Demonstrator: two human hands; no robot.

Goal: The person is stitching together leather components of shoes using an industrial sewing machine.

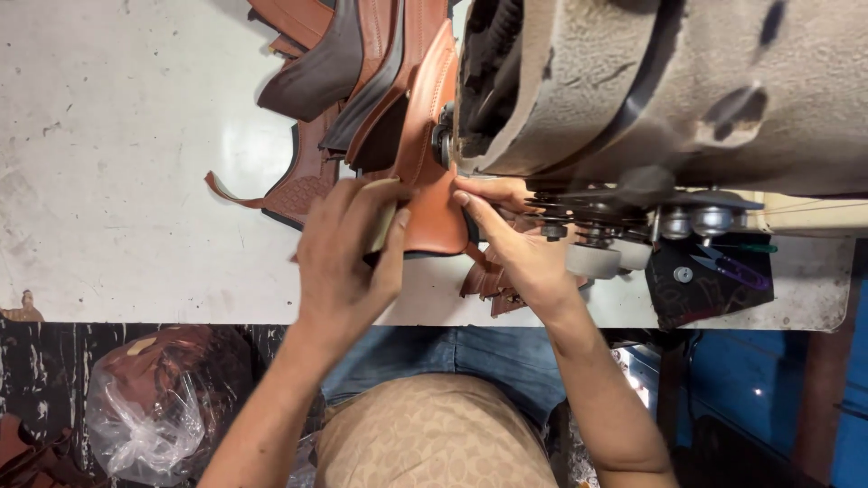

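A white work table, scuffed and stained, is filling the left and centre of the frame. The upper right is being taken up by a large grey sewing machine, its paint worn and chipped, with a row of metal thread guides and discs hanging along its lower edge. At the bottom centre, the person's beige patterned shirt and blue jeans are being seen from above. In the lower left corner, below the table edge, a clear plastic bag with reddish-brown pieces inside is lying on the dark floor.

At the top centre, a stack of cut leather pieces in tan and dark brown is fanning out on the table, reaching down towards the hands. Just below it, at the centre of the frame, a tan leather piece with stitched edges is being held up against the machine's left end.

The left hand is being curled around the lower left edge of that tan piece, thumb and fingers pinching it together with a pale strip. The right hand is being pressed flat on the piece's right side, fingers together, the index fingertip lying right beside the machine. A small pair of purple-handled snips is lying on a dark pad at the right.
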